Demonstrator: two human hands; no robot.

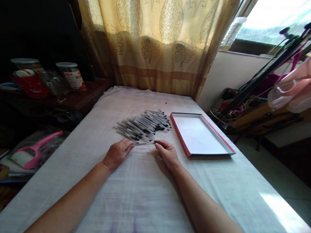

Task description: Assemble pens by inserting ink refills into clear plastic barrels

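A slim pen [143,143] with a clear barrel lies level between my two hands. My left hand [118,152] pinches its left end, and the fingertips of my right hand [167,152] close on its dark right end. Just beyond them a heap of similar clear pens [143,123] with black ends is spread on the cloth, most of the black ends pointing right. To the right of my right hand lies a shallow box lid or tray [201,134] with red and dark sides and a white inside.
A pale cloth [136,194] covers the table. Small red and white bits, including a red piece [166,103], lie behind the pens. Jars [71,75] stand on a dark cabinet at left. A patterned curtain [155,42] hangs behind; a dark pole [262,71] slants at right.
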